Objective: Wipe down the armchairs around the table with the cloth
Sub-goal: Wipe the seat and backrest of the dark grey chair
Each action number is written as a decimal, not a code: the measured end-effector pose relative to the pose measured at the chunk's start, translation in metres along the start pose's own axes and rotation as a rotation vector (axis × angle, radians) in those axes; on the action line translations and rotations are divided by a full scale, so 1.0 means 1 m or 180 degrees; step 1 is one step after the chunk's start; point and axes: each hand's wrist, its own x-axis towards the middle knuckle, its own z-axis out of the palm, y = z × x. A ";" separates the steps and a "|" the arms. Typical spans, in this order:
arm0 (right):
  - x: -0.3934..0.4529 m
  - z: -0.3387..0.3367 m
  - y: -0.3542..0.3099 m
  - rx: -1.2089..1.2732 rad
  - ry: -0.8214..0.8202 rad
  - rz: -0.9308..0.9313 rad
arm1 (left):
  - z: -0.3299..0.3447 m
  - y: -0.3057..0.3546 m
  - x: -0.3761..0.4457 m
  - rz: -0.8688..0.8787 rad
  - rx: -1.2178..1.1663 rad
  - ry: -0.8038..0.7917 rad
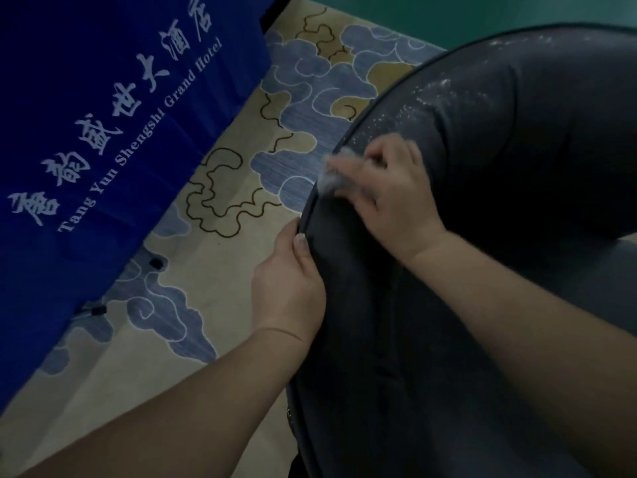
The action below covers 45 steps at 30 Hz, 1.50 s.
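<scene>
A: Where's the cloth [332, 175]?
B: Bunched pale and blurred under the right hand [389, 198], on the rim of the dark armchair [482, 167]. Fingers curl over it; the wad is too smeared to read.
A: And the left hand [289, 281]?
B: It pinches the armchair's piped edge, thumb on top, just below the cloth.
A: Beyond the armchair?
B: Patterned carpet [241, 188], then a blue tablecloth [86, 115] with white lettering, cut off by the frame.
</scene>
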 end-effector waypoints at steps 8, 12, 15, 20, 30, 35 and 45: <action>-0.021 0.000 -0.023 0.0148 0.0056 -0.0059 | 0.000 0.002 -0.005 0.0074 0.0109 -0.0040; 0.023 -0.010 0.011 -0.0327 -0.0103 -0.0074 | -0.002 0.006 -0.007 0.0257 0.0207 -0.0224; 0.055 -0.011 0.030 -0.0409 0.0053 0.0673 | -0.001 0.004 -0.007 0.0235 0.0255 -0.0214; 0.008 0.004 -0.019 0.0135 -0.0142 0.0212 | -0.002 0.006 -0.006 0.0249 0.0342 -0.0173; 0.063 -0.006 0.047 -0.0364 0.0447 0.1022 | 0.000 0.004 -0.006 0.0215 0.0228 -0.0183; -0.012 -0.003 -0.018 0.0316 0.0256 0.0056 | 0.000 0.005 -0.007 0.0288 0.0354 -0.0146; 0.053 -0.011 0.065 -0.0222 0.0725 0.1582 | -0.003 0.003 -0.003 0.0205 0.0233 -0.0291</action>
